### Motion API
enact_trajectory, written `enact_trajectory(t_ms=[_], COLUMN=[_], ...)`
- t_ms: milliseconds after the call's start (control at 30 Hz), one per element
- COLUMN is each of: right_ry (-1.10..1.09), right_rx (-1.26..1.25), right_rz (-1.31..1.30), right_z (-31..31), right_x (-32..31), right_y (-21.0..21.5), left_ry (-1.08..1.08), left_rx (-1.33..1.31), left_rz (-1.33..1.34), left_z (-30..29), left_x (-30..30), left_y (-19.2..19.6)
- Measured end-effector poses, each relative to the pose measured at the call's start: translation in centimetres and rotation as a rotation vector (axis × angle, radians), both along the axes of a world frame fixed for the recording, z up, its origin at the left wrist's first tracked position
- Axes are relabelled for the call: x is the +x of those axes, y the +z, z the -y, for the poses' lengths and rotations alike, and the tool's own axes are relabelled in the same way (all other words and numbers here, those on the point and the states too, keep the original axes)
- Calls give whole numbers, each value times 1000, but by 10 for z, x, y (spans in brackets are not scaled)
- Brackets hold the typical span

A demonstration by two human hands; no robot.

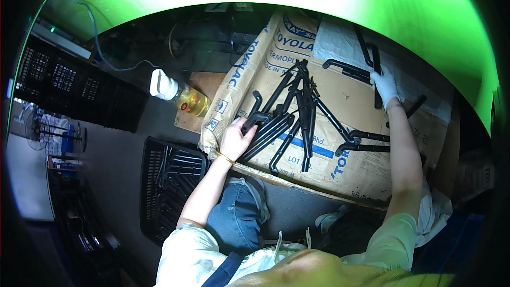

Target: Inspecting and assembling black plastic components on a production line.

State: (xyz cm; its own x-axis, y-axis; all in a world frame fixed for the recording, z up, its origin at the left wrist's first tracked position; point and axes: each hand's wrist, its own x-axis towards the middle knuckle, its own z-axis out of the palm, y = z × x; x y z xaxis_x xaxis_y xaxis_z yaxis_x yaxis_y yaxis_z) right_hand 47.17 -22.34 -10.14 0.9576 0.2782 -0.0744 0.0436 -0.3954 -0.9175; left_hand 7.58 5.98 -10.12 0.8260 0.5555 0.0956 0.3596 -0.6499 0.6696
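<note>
- Glossy black bent bars (305, 111) heaped centrally on creased brown paper (366, 117).
- Left hand (237, 141), eight o'clock: clamped on a hooked bar (258, 119).
- Right hand (385, 83), white-gloved, two o'clock: clamped on a straighter bar (376, 58).

Both arms extended forward; hands positioned well apart.
The left hand (237, 139) is ungloved, fingers curled inward; its forearm (206, 194) angles up and rightward from the sleeve. The right hand (384, 83), gloved in white, is set farther forward, fingers bent leftward; its bare forearm (407, 162) runs nearly straight.
</note>
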Motion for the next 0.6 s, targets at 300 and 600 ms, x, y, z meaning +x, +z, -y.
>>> enact_trajectory(t_ms=[300, 600], right_ry=[-349, 206], right_rx=[-376, -381], right_rz=[259, -138], right_z=[1, -11], right_x=[102, -98], right_y=[-76, -37], left_ry=[-16, 121], left_rx=[-71, -87], left_rz=[-6, -53], left_z=[9, -5], left_x=[15, 6], left_y=[4, -13])
